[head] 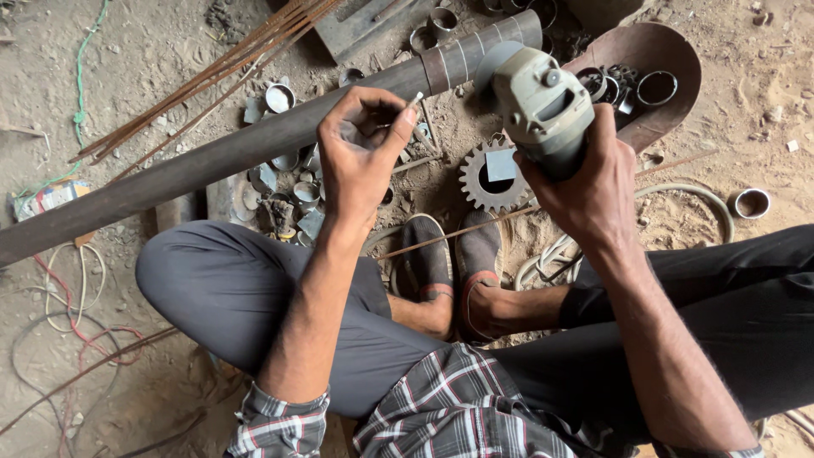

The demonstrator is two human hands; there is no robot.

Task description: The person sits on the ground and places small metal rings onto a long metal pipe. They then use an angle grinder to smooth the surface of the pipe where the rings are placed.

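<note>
Left hand (360, 153) pinches a chalk stick (415, 99) against the long steel pipe (212, 161); right hand (585, 187) grips the angle grinder (538, 106), whose nearby disc could nick fingers.

Left hand (360, 148) pinches white marker (416, 99) on steel pipe (254, 144); right hand (585, 191) grips angle grinder (538, 106) (raised).

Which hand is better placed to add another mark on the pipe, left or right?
Left. The left hand rests on the steel pipe and pinches a white chalk-like marker beside the marked lines. The right hand is occupied gripping the angle grinder.
</note>
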